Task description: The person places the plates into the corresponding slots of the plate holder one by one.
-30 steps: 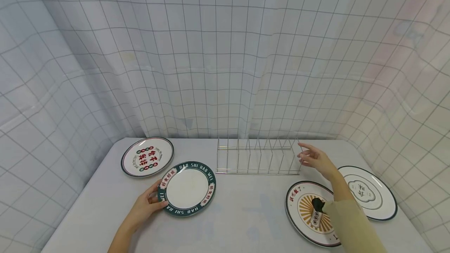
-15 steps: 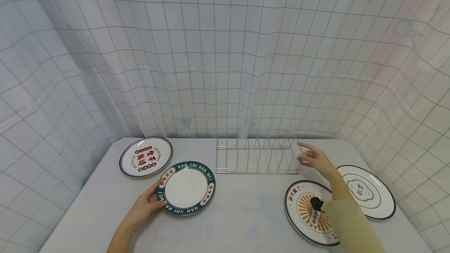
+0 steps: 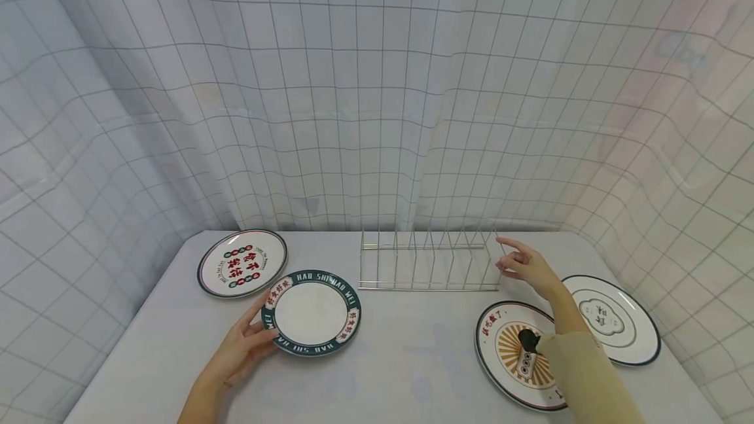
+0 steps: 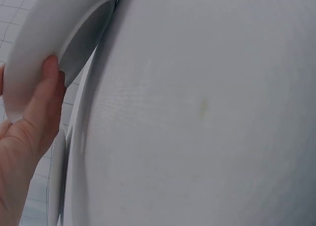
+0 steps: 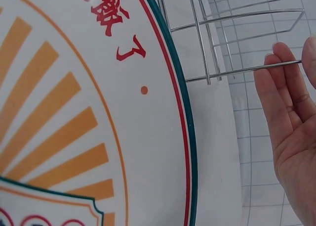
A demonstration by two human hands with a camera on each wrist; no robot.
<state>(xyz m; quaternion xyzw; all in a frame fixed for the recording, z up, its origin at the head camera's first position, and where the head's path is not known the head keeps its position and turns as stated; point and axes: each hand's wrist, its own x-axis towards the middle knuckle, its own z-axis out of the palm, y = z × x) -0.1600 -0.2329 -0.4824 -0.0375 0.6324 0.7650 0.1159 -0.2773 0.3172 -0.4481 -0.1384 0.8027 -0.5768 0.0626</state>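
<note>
My left hand (image 3: 240, 349) grips the left edge of a white plate with a dark green lettered rim (image 3: 312, 313), thumb above and fingers underneath. In the left wrist view the plate's pale underside (image 4: 44, 33) shows, lifted at a slant, with fingers (image 4: 48, 82) spread on it. My right hand (image 3: 527, 272) is at the right end of a silver wire dish rack (image 3: 429, 290). The right wrist view shows its fingertips and thumb pinching one end wire (image 5: 237, 71) of that rack.
A white plate with red characters (image 3: 219, 271) lies at the back left. At the right, a plate with an orange sunburst (image 3: 501, 358) lies under my right forearm, and a plate with a grey emblem (image 3: 633, 335) lies farther right. A gridded white curtain (image 3: 377, 97) surrounds the white table (image 3: 377, 371).
The near edge of the green-rimmed plate has risen a little in my left hand. My right hand stays at the rack's end; the whole view has drifted slightly.
</note>
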